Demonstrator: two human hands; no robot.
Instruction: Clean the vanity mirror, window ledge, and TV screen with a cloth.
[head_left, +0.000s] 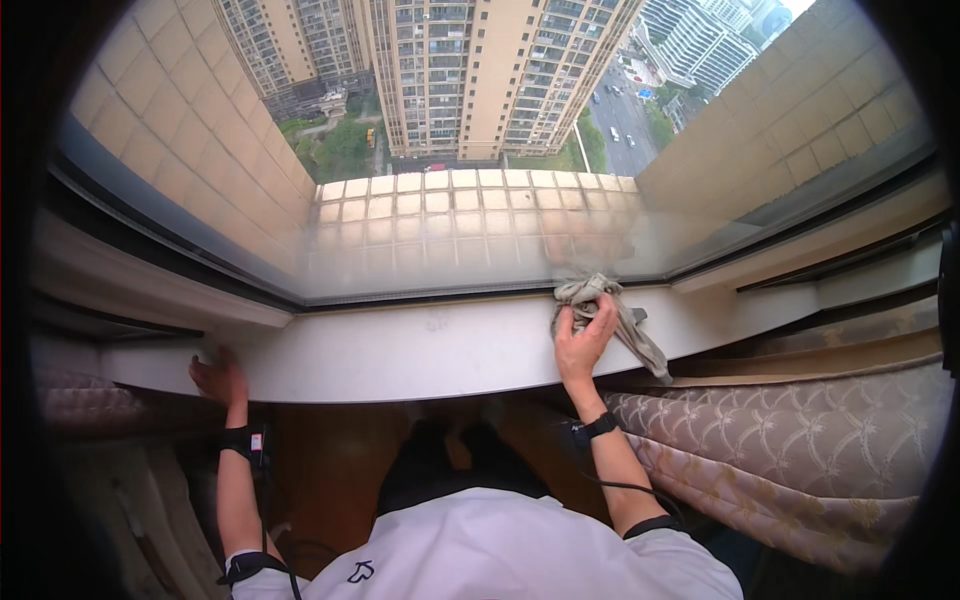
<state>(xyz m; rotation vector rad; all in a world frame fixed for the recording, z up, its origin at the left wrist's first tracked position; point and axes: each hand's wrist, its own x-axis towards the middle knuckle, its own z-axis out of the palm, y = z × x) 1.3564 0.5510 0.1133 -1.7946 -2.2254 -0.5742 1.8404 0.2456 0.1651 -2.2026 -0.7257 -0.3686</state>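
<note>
A crumpled grey-beige cloth (592, 289) is bunched under my right hand (585, 341), whose fingers press into its folds. The cloth touches the bottom of the window frame, and one end trails over the front edge of the white windowsill (420, 360). My left hand (221, 375) is at the left end of the sill, fingers spread and holding nothing; whether it rests on the surface I cannot tell. Beyond the sill stands the window glass (450, 262), which faintly reflects my right hand. A faint smudge marks the sill near its middle.
A patterned curtain (780, 435) hangs close by my right arm, with more curtain fabric (90, 401) at the left. The black lower window frame (427, 296) borders the sill. Cables run along both forearms. Outside are a tiled ledge (465, 199) and tall buildings far below.
</note>
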